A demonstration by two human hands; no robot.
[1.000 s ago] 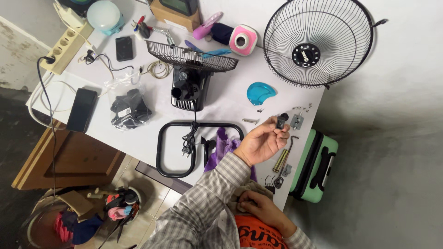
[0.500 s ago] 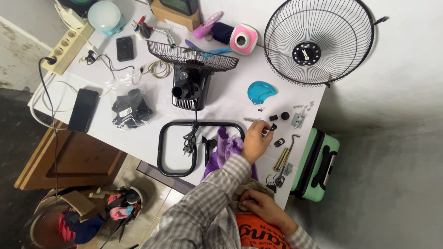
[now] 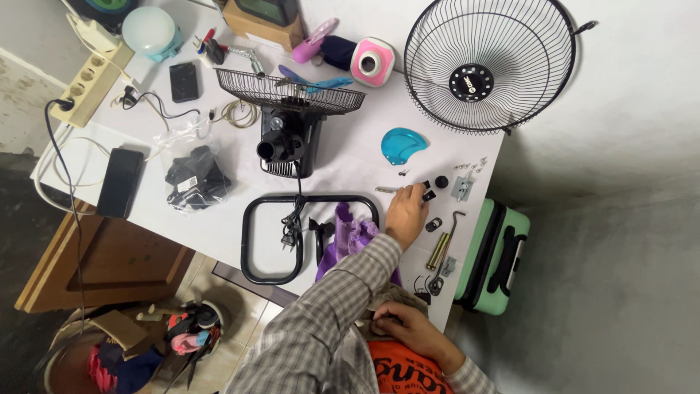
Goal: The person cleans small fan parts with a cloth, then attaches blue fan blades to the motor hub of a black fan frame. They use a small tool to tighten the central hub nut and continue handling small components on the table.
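Where fingers reach, small black part.

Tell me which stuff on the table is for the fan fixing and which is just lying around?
Fan job: left hand at the small black parts, screws, metal bracket, fan grille, fan motor, blue cap, black stand. Right hand holds a cloth.

Lying about: phone, power strip, pink gadget, green suitcase.
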